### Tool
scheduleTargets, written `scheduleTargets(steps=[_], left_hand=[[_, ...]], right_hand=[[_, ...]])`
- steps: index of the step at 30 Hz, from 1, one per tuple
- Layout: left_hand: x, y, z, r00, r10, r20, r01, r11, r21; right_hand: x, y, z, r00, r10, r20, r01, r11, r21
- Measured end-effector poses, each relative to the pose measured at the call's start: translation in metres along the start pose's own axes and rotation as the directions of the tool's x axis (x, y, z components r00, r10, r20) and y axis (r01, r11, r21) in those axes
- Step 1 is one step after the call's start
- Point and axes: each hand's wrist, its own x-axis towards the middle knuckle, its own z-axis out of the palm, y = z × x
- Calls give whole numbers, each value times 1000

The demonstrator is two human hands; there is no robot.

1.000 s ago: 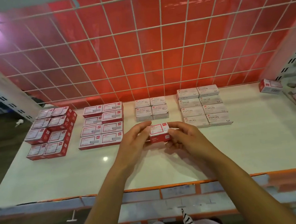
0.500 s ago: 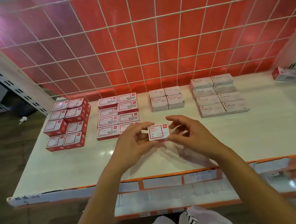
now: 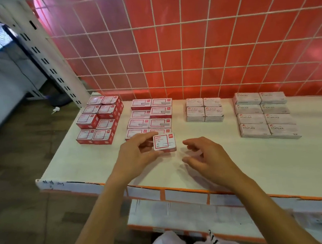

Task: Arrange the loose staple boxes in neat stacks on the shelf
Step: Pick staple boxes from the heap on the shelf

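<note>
My left hand (image 3: 137, 155) pinches a small red-and-white staple box (image 3: 164, 142) just above the white shelf (image 3: 258, 161), in front of the second group of red boxes (image 3: 150, 117). My right hand (image 3: 206, 156) hovers a little to the right of the box, fingers loosely spread, touching nothing. Further left stands a taller group of red boxes (image 3: 101, 119). To the right are a small block of pale boxes (image 3: 204, 109) and a larger block of pale boxes marked STAPLES (image 3: 263, 114).
A white wire grid over a red panel (image 3: 187, 40) backs the shelf. A perforated white upright (image 3: 48, 60) stands at the left end. A lower shelf edge (image 3: 184, 208) juts out below. Bare shelf surface lies in front of the stacks and to the right.
My right hand has let go of the box and drawn away to the right. My left hand now holds it alone, slightly left of before. The view has swung left.
</note>
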Motion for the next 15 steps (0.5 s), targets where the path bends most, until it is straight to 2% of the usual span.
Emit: scheduleTargets(steps=[7, 10, 15], left_hand=[[5, -9, -34, 995, 70, 76, -71, 997, 9], [9, -21, -58, 991, 91, 103, -94, 995, 27], [14, -52, -94, 994, 65, 85, -67, 998, 19]], right_hand=[[36, -43, 20, 998, -63, 12, 63, 998, 5], [53, -64, 33, 998, -38, 49, 38, 999, 5], [81, -91, 57, 997, -34, 65, 35, 999, -22]])
